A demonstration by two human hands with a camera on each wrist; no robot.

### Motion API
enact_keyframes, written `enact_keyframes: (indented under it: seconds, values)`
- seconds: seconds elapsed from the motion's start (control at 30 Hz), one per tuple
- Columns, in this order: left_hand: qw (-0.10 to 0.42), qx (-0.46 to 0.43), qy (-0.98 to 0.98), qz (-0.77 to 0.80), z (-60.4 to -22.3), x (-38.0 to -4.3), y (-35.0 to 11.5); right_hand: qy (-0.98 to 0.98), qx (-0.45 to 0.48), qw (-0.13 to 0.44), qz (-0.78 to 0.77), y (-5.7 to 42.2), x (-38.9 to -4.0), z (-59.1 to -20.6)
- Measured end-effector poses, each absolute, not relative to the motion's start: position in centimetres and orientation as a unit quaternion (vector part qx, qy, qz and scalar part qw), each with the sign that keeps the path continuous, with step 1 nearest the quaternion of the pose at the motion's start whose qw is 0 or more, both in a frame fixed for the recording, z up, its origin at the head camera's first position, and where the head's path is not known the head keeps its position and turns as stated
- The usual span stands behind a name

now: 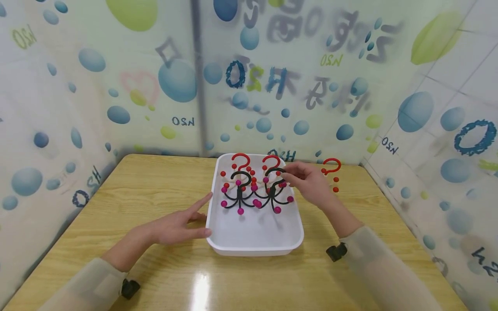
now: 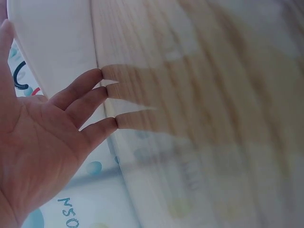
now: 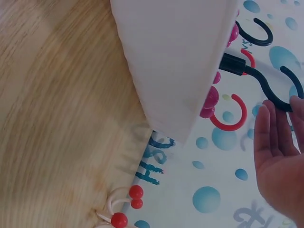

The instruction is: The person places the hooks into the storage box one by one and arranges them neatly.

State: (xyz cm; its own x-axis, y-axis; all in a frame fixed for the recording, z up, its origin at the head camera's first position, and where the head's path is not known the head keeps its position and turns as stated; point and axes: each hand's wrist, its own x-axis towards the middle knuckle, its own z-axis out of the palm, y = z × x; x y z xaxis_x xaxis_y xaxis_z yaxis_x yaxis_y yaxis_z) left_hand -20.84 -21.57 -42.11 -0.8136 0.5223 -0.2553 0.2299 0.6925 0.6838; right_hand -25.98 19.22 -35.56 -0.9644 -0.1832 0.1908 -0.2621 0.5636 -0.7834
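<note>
A white plastic tray [image 1: 253,235] holds several claw-like hangers, each with a curved hook on top and ball-tipped arms. My right hand [image 1: 313,183] pinches the hook of the right black hanger [image 1: 272,193], which has magenta balls and stands upright in the tray. Beside it, to the left, stands another black hanger [image 1: 239,193]. Two red-hooked hangers with red balls are behind them, partly hidden. My left hand [image 1: 177,226] is spread at the tray's left side, thumb and forefinger at the rim. In the left wrist view its other fingers [image 2: 90,102] reach down to the tabletop.
Outside the tray, behind my right hand, another red-hooked hanger [image 1: 332,160] with pale arms stands on the wooden table [image 1: 163,276]. A patterned curtain [image 1: 249,112] closes off the table's back, and similar walls rise at both sides.
</note>
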Motion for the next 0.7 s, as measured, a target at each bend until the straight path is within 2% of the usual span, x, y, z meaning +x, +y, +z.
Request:
enact_keyframes:
  seconds: [0.53,0.7]
  values:
    - [0.222,0.209,0.891,0.336,-42.2,-20.9,-21.5,-0.891,0.092,-0.032,0.443,18.5,-26.5,-37.0]
    - [0.219,0.211,0.892,0.335,-42.2,-20.8,-21.5,-0.890,0.091,-0.036,0.445,18.7,-26.5,-37.2]
